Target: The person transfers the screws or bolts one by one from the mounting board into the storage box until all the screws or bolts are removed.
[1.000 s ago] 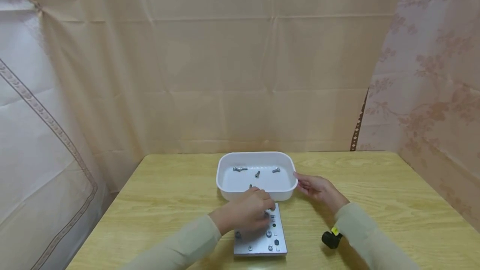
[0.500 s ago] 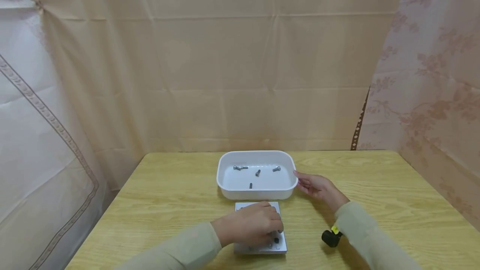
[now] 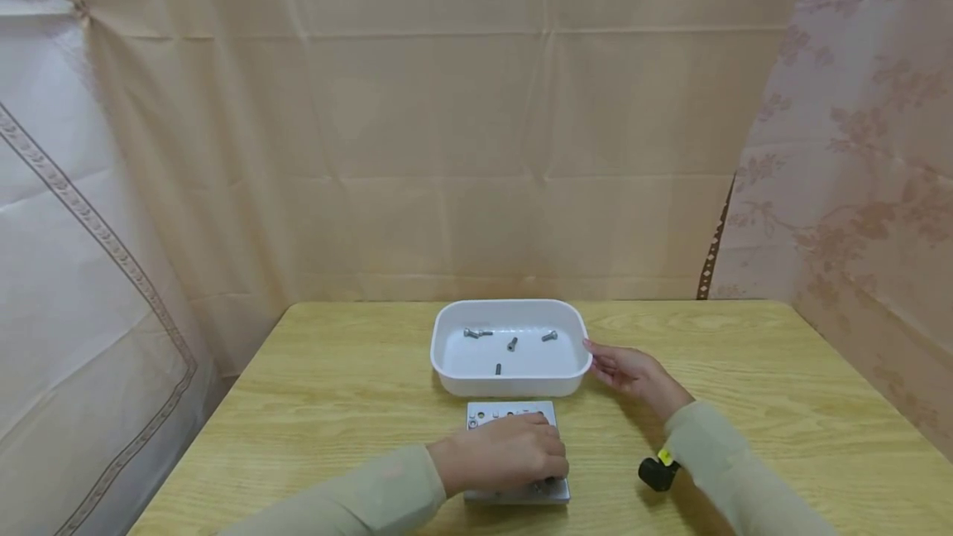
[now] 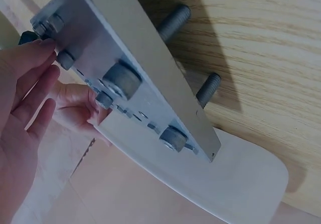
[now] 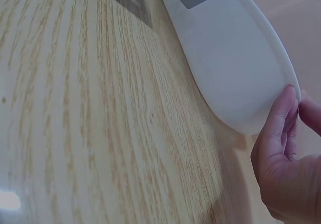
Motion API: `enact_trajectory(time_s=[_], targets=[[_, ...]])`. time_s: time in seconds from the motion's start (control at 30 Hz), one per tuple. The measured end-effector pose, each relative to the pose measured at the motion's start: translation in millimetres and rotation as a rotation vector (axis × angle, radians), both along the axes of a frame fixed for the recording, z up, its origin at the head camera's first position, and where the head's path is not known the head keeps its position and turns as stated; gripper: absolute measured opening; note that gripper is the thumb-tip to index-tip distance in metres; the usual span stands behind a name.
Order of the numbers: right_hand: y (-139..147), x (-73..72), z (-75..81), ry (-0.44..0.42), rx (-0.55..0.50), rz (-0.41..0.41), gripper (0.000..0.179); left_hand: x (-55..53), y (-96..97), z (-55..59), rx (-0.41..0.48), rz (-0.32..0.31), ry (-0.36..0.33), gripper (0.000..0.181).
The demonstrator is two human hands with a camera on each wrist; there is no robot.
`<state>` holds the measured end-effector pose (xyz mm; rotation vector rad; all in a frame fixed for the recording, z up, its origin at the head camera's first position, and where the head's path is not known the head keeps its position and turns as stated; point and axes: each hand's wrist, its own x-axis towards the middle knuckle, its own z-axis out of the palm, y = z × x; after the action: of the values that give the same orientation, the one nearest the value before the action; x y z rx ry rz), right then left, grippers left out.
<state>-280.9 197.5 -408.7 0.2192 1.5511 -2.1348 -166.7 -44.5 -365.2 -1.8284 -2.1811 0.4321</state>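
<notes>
My left hand (image 3: pixel 506 455) is over the silver metal plate (image 3: pixel 521 497), its fingers bent down at the near right part. In the left wrist view the thumb tip lies against a black hex bolt (image 4: pixel 27 37) at the plate's edge; the hand partly hides that grip. Socket head bolts (image 4: pixel 122 80) stand in the plate, and threaded shanks (image 4: pixel 174 22) stick out beneath it. With thumb and fingers my right hand (image 3: pixel 636 377) pinches the right rim of the white tray (image 3: pixel 514 388). Several loose bolts (image 3: pixel 512 344) lie inside that tray.
The wooden table (image 3: pixel 357 379) carries everything, with the tray just behind the plate. A small black object (image 3: pixel 658 474) with a yellow patch sits by the right sleeve. Hanging cloth (image 3: pixel 462 147) encloses the back and sides.
My left hand has come down from the plate's far end to its near right part, uncovering the far holes. The right hand keeps its hold on the tray rim.
</notes>
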Motion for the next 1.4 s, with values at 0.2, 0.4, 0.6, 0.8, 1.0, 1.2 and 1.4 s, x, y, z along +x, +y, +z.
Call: enact_trajectory(time_s=[0.2, 0.4, 0.6, 0.8, 1.0, 1.2, 1.4], targets=[[-0.6, 0.4, 0.9, -0.005, 0.003, -0.001, 0.023, 1.4, 0.0, -0.2, -0.037, -0.011, 0.037, 0.018], [0.1, 0.6, 0.5, -0.02, 0.002, -0.01, 0.022, 4.0, 0.5, 1.5, -0.05, -0.033, 0.042, 0.019], [1.5, 1.5, -0.8, 0.003, -0.01, 0.012, 0.024, 4.6, 1.7, 1.3, -0.065, -0.034, 0.058, 0.019], [0.2, 3.6, -0.3, -0.003, -0.007, 0.003, 0.023, 5.0, 2.6, 0.1, -0.059, -0.042, 0.104, 0.018], [0.1, 3.1, 0.2, -0.002, -0.01, -0.002, 0.023, 3.6, 4.0, -1.0, -0.061, -0.034, 0.048, 0.02], [0.1, 1.9, -1.3, -0.003, -0.015, 0.004, 0.023, 2.3, 5.5, -3.5, -0.06, -0.001, -0.011, 0.017], [0.3, 1.3, -1.4, 0.0, -0.012, 0.002, 0.023, 2.2, 4.7, -1.5, -0.043, 0.026, -0.052, 0.011]])
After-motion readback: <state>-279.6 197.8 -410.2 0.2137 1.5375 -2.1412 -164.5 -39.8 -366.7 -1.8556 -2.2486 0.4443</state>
